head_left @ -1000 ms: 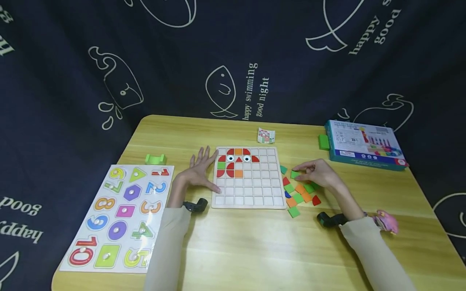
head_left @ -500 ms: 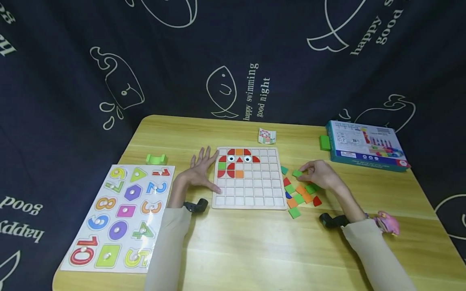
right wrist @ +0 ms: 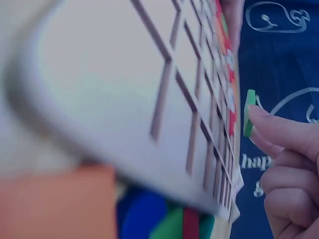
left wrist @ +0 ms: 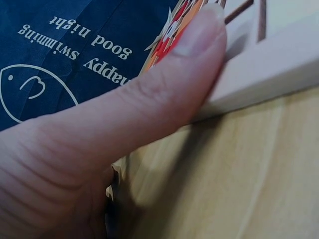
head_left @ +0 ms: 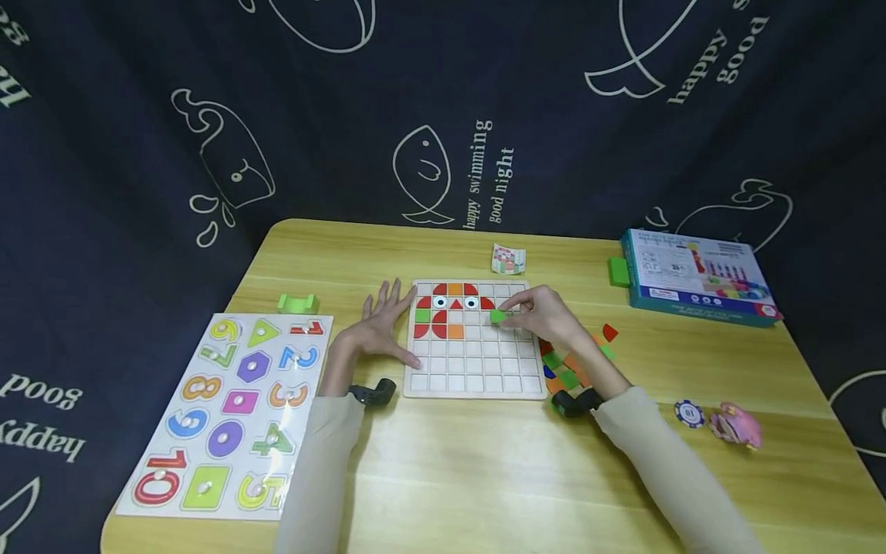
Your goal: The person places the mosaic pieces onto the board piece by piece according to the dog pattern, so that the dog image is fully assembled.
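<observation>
A white gridded board (head_left: 474, 366) lies mid-table, with red, orange and green tiles and two eye tiles (head_left: 471, 303) set in its upper left part. My left hand (head_left: 376, 329) spreads its fingers along the board's left side. Its thumb (left wrist: 194, 45) presses on the board's edge in the left wrist view. Between thumb and fingertips, my right hand (head_left: 543, 314) pinches a green square tile (head_left: 497, 316), held over the board just below the red tile at the right of the row with the eyes. The right wrist view shows that green tile (right wrist: 248, 113) edge-on, above the board.
Several loose tiles (head_left: 570, 378) lie right of the board, partly hidden by my right forearm. Behind the board sits a small picture card (head_left: 508, 260). A number puzzle (head_left: 224, 412) is at left, a boxed set (head_left: 699, 277) at back right, a pink toy (head_left: 737, 426) and chip (head_left: 689, 413) at right.
My right hand has lifted the green tile from beside the loose tiles and carried it left over the board. A loose red tile now shows farther back. The left hand stays put.
</observation>
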`<move>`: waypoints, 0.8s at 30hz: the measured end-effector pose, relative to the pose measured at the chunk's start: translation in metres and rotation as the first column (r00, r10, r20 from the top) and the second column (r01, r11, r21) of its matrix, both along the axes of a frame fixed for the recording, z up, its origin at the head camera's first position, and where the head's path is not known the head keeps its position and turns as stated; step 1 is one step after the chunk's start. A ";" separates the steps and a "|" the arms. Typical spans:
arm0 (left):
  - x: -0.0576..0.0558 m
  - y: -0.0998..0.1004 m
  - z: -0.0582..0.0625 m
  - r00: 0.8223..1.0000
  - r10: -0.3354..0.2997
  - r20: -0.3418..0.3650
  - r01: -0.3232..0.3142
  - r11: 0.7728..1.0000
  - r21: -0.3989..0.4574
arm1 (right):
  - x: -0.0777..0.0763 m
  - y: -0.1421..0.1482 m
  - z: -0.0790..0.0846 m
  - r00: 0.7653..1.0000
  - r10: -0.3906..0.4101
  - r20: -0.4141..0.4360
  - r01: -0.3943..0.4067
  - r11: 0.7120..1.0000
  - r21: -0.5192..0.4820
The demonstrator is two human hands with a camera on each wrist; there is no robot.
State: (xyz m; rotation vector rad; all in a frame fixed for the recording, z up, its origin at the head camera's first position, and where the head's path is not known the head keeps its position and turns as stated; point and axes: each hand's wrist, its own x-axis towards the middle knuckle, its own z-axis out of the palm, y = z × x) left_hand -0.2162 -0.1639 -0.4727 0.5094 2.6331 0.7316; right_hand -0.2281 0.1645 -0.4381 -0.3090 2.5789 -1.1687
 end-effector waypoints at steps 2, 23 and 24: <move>0.000 0.001 0.000 1.000 0.001 0.000 -0.001 1.000 -0.003 | -0.003 -0.010 -0.002 1.000 0.013 -0.005 -0.013 1.000 0.018; -0.001 0.000 0.000 1.000 0.016 0.014 -0.016 1.000 -0.001 | -0.021 -0.019 -0.013 0.999 0.010 0.044 -0.009 0.999 -0.034; -0.001 0.000 0.000 1.000 0.017 0.015 -0.017 1.000 -0.005 | -0.022 -0.019 -0.012 0.998 0.012 0.058 -0.009 0.999 -0.043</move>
